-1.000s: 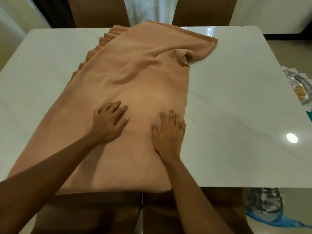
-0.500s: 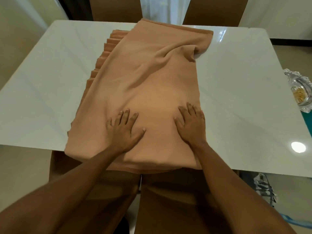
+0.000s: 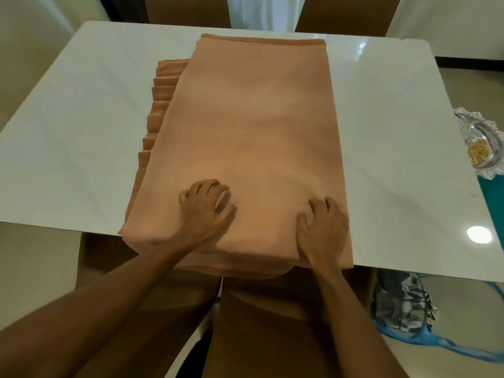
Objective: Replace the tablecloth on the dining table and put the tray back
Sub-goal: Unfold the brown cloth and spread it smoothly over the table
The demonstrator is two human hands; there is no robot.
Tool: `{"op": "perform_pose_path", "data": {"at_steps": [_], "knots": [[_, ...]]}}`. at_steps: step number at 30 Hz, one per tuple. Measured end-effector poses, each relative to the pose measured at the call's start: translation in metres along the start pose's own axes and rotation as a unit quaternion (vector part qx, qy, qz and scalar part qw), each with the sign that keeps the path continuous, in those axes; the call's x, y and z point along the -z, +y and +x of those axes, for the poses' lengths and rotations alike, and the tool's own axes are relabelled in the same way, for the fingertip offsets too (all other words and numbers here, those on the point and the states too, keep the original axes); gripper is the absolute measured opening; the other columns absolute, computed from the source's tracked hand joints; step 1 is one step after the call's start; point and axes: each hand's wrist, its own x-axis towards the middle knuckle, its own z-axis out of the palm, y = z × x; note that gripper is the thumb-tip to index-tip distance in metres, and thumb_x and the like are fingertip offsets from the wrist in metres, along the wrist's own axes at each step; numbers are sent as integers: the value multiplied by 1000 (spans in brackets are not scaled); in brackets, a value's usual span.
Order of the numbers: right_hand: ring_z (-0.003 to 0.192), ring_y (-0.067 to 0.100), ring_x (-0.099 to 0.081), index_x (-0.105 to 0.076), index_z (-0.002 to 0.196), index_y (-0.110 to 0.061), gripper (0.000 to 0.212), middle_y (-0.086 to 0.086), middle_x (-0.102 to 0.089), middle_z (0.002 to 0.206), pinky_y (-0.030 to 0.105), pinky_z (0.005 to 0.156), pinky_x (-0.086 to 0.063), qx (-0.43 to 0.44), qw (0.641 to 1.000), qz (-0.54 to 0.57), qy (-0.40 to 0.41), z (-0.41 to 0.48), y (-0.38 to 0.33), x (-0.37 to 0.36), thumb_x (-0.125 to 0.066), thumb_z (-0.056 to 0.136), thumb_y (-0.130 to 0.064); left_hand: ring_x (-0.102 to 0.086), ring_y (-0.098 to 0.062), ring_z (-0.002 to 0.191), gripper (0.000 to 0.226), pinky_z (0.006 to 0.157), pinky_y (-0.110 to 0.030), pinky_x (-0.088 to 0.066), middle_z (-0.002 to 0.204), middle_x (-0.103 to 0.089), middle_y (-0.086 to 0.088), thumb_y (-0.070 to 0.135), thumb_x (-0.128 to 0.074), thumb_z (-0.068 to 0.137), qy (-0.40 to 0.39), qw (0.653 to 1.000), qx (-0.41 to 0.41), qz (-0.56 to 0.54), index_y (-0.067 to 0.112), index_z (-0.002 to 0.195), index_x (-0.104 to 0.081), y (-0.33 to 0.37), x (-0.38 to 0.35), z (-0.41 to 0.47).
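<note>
Centrally, left hand [image 3: 207, 211], right hand [image 3: 321, 229] clutching folded tablecloth [image 3: 251, 126], glass tray [image 3: 485, 148] beside table [image 3: 81, 118].

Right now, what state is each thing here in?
table: mostly uncovered, glossy.
tablecloth: folded, lying across the table, near end over the edge.
left hand: fingers curled, gripping the tablecloth.
right hand: fingers curled, gripping the tablecloth.
glass tray: upright, beyond the table's right edge, holding something yellow.

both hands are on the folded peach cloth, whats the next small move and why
Probably lift the top layer and open it sideways. The peach folded fabric tablecloth lies as a narrow strip down the middle of the white marble dining table, tabletop uncovered on both sides, and the left hand and right hand curl their fingers into its near end.
</note>
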Motion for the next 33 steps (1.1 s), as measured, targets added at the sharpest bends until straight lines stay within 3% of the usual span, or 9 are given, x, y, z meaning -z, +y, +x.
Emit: {"op": "perform_pose_path", "data": {"at_steps": [3,6,8,17,28,33], "knots": [[144,24,-32,-49,139,-30,47,4,-41,154,54,121,-23,39,999,13,5,31,-46,-8,-44,98,-52,-23,-27,147,55,114,-60,-19,158,-30,0,62,-37,96,-63,998,11,29,36,144,-39,-18,4,40],[151,26,-19,-38,149,-38,60,4,-27,164,58,122,-7,61,997,-7,-48,65,-84,-32,-33,96,-66,6,-31,154,72,113,-71,5,168,0,3,77,-19,93,-129,987,61,71,45,156,-11,-38,-3,77],[155,27,-8,-29,154,-42,68,4,-15,168,61,121,2,57,995,-53,-63,81,-97,-48,-27,94,-73,11,-30,154,75,111,-75,8,168,6,6,83,-12,88,-137,983,80,93,50,155,-2,-47,-10,96],[156,27,5,-13,159,-45,77,1,-1,170,66,117,6,32,992,-96,-74,180,-150,-74,-16,90,-80,13,-32,153,79,109,-77,6,168,10,8,88,-10,83,-136,983,73,100,54,153,3,-89,-14,203],[155,28,-1,-18,158,-44,86,3,-4,170,66,116,9,12,995,-82,-54,281,-217,-110,-19,84,-86,11,-28,154,84,111,-74,9,167,8,11,92,-15,78,-147,982,41,110,55,152,-3,-151,-10,322],[156,26,5,-17,158,-45,97,1,1,170,66,115,14,4,995,-76,-69,290,-225,-107,-22,75,-93,-9,-24,154,77,116,-66,2,167,-16,4,76,-33,86,-130,990,-23,44,43,155,-26,-169,4,320]]}}
